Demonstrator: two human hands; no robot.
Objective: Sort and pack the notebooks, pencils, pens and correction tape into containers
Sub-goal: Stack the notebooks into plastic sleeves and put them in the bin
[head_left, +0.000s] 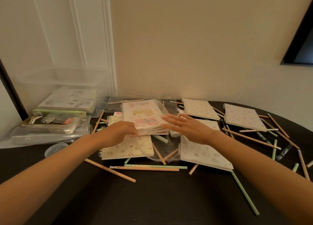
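Note:
A small stack of pastel spiral notebooks (144, 116) lies in the middle of the dark table (152, 199). My left hand (118, 133) grips the stack's near left corner, fingers curled at its edge. My right hand (184, 126) lies against the stack's right edge with fingers straight and spread. More notebooks lie around: one under my left hand (132, 149), one under my right wrist (203, 155), two at the back right (199, 108) (243, 116). Wooden pencils (145, 168) and green pens (155, 166) are scattered everywhere. A white correction tape (174, 133) peeks out beside the stack.
A clear plastic bin (55, 82) with notebooks inside stands at the back left. In front of it are flat packaged items (55, 118) and a clear jar on its side (50, 135), with a round lid (55, 148) near it. The wall is close behind.

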